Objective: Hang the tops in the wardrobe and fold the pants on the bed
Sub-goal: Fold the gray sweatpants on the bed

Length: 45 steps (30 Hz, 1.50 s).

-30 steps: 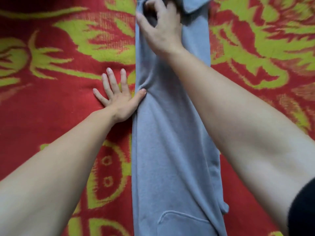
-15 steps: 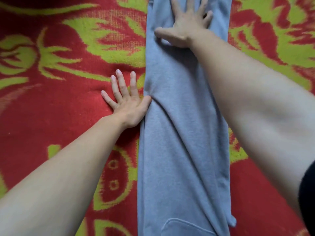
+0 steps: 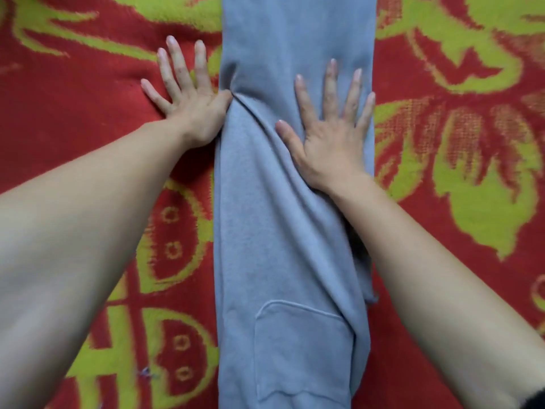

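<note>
Red-and-green bedspread (image 3: 73, 119) bears grey pants (image 3: 280, 231), right hand (image 3: 330, 137) flat on them.

red-and-green patterned bed cover (image 3: 88, 119), grey pants (image 3: 283, 231) flat on it

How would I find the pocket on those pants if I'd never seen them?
A red blanket with green patterns fills the view; long grey pants lie down its middle. Near the bottom edge sits the pocket: a stitched patch with a curved top, the only outlined shape on that plain cloth.
</note>
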Motion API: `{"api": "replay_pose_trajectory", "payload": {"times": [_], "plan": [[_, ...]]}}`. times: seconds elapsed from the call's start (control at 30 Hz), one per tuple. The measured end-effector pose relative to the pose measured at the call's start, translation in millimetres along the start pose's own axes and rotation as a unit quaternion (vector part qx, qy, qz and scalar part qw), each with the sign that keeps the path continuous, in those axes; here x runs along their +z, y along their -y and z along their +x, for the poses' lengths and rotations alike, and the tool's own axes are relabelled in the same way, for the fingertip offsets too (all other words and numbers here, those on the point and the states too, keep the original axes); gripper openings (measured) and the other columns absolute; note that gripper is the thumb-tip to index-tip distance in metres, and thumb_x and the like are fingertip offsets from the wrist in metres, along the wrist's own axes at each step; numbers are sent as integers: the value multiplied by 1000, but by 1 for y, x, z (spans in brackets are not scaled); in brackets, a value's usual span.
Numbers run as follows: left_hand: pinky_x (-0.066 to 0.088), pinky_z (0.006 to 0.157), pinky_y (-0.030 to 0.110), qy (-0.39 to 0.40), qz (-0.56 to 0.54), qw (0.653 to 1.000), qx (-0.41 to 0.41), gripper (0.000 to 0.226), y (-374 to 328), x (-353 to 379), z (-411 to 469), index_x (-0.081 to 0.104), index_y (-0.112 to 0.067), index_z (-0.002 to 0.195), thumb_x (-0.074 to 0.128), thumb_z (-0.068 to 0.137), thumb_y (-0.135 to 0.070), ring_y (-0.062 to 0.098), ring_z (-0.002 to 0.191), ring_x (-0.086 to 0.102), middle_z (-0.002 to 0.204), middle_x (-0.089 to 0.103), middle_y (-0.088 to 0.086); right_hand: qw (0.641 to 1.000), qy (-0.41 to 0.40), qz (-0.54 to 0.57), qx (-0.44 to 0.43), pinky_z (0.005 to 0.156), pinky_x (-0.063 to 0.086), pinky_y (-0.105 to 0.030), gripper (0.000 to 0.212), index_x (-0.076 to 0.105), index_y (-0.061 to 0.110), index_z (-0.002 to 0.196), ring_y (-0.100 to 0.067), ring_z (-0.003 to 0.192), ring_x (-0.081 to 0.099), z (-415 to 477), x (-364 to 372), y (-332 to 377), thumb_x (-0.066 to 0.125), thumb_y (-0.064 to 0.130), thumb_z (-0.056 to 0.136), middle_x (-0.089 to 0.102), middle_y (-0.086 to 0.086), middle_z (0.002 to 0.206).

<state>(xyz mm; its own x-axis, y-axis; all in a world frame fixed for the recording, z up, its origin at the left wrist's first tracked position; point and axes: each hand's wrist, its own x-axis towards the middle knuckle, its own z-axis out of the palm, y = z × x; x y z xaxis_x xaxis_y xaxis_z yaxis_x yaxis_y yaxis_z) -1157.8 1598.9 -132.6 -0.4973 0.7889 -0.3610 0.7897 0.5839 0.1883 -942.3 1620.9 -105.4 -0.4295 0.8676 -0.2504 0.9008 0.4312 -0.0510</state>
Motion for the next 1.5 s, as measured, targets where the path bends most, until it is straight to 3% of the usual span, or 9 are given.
{"api": "replay_pose_trajectory", "payload": {"times": [0.17,0.37,0.53,0.67,0.8,0.93,1.03,1.27,1.5], "plan": [[-10,111,64,-28,4,1000,9,73,0,-8,-9,-1,-28,156,31,95,-51,29,149,-15,162,-15,12,999,-39,8,3,115,-3,-68,72,8,37,158,-48,149,-7,8,11,-2,13,71,94,-4,-13,166],[3,121,45,-87,-175,980,47,64,-11,-15,-107,14,-22,156,25,100,-51,29,151,1,164,3,13,999,-1,47,5,118,-4,-64,68,15,27,159,-45,150,-6,-29,-18,-8,19,59,99,2,-14,166],[10,117,54,-117,-30,988,99,61,5,49,-284,19,-28,155,27,99,-51,34,150,1,162,1,19,987,-124,100,-8,121,8,-53,61,29,20,156,-43,151,9,-196,1,-2,32,50,102,13,-20,163],[8,117,59,-30,53,992,106,68,51,98,-349,11,-25,157,28,99,-56,35,150,0,161,-2,24,1000,-8,-20,-20,120,10,-58,62,20,27,158,-43,151,4,-298,50,-18,33,52,103,5,-21,164],[12,119,53,-61,-2,993,101,64,57,102,-362,15,-24,156,32,101,-52,40,148,11,159,7,28,996,0,66,60,122,11,-53,69,9,19,159,-41,151,3,-329,68,-14,33,52,103,1,-21,164],[29,107,44,-86,-148,985,-37,67,58,102,-423,30,-8,150,48,97,-45,38,129,40,145,38,22,953,-12,233,192,122,14,-45,80,10,4,157,-36,151,10,-386,72,3,45,48,101,7,-21,164],[35,99,45,-4,-264,957,-118,56,66,111,-486,44,1,133,51,97,-42,39,119,49,126,53,24,928,5,260,266,114,24,-43,79,15,4,157,-36,142,28,-445,75,16,49,47,99,27,-20,157],[41,70,37,96,-277,950,-107,50,85,121,-547,39,-12,96,63,86,-55,37,91,60,94,63,12,852,100,367,360,105,36,-37,68,52,8,133,-34,128,48,-506,77,23,56,61,91,55,-16,135],[39,82,31,131,-358,914,-138,36,86,107,-574,47,-9,109,58,93,-39,32,109,56,112,58,10,784,112,505,342,105,43,-43,61,50,10,129,-28,119,55,-528,45,18,59,57,91,59,-9,127]]}}
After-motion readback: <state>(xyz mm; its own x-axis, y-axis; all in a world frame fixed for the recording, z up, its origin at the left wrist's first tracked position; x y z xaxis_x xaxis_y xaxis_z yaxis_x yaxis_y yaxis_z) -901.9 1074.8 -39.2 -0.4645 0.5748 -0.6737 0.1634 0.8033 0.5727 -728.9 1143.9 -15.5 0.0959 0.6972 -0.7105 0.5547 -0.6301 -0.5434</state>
